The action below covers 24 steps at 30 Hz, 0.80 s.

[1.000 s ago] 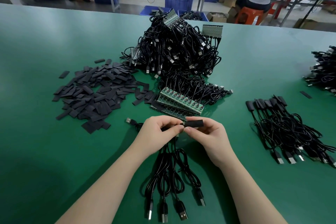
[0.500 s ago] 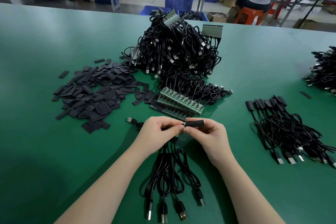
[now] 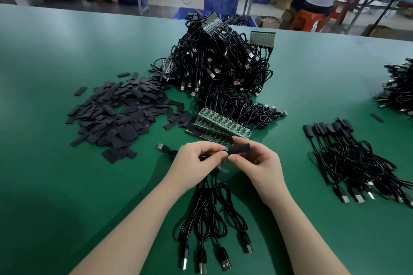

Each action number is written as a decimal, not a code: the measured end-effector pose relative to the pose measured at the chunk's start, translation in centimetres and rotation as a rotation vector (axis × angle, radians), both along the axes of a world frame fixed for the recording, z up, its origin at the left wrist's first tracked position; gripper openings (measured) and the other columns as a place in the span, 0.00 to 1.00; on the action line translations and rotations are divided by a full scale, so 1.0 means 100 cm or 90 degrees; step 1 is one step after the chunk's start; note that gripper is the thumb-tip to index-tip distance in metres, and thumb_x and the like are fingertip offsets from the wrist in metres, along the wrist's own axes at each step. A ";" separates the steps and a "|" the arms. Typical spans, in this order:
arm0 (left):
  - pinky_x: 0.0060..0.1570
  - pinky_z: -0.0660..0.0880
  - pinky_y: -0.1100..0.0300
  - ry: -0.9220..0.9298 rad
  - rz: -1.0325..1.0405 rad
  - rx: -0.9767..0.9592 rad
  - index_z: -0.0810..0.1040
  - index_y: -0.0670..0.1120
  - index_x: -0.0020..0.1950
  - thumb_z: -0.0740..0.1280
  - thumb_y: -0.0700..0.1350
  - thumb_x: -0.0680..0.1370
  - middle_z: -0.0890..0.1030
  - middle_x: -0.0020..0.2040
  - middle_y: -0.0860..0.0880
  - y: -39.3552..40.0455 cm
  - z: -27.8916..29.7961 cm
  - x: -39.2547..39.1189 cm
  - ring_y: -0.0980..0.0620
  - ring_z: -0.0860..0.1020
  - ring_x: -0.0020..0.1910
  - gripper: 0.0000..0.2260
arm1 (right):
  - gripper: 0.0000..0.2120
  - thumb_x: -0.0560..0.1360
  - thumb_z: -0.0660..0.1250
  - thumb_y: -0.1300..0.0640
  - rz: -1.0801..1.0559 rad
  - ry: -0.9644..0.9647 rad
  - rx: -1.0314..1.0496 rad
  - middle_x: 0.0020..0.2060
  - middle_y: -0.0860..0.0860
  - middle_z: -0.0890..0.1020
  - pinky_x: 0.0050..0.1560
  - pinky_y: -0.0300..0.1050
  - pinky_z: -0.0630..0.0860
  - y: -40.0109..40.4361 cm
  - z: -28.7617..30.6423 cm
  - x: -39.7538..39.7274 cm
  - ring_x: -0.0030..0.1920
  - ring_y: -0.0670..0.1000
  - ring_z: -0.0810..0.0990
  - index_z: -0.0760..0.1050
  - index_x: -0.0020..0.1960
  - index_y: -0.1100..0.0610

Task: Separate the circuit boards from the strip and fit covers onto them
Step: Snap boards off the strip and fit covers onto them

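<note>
Head view looked down on a green desk (image 3: 55,185) where both hands met near the front edge. The right hand (image 3: 257,163) pinched a black cover (image 3: 240,148) between thumb and forefinger, its fingers (image 3: 242,140) clamped on it. The left hand (image 3: 196,161) had its fingers curled round the cable end at the cover's mouth; the board itself was hidden there, so how far it had entered could not be told. Four black cables (image 3: 207,219) trailed from the left hand toward the front edge, their USB plugs lying flat.

Just beyond the hands lay the strip of green circuit boards (image 3: 221,125), with the loose covers (image 3: 116,116) heaped toward the left edge, the cable pile (image 3: 219,69) toward the far edge and the finished cables (image 3: 350,156) toward the right edge.

To do this step well, it seemed best to keep board and cover in one line, hold the cover lightly so its mouth stayed open, and push from the cable side steadily until the board was fully sheathed, without bending the solder joint.
</note>
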<state>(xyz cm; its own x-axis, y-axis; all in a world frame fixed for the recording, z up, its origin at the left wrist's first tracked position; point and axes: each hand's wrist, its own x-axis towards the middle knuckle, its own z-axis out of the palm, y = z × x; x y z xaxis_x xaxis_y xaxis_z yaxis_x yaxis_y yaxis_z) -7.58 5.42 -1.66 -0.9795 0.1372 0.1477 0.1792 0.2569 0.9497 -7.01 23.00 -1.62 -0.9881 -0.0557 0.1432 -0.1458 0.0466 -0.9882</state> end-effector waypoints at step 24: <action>0.43 0.76 0.70 0.033 -0.014 -0.007 0.84 0.56 0.46 0.71 0.41 0.76 0.85 0.40 0.56 0.000 0.000 0.000 0.60 0.83 0.41 0.09 | 0.12 0.68 0.75 0.67 0.006 0.008 -0.051 0.35 0.48 0.86 0.41 0.33 0.77 -0.002 0.000 0.001 0.36 0.42 0.82 0.84 0.43 0.50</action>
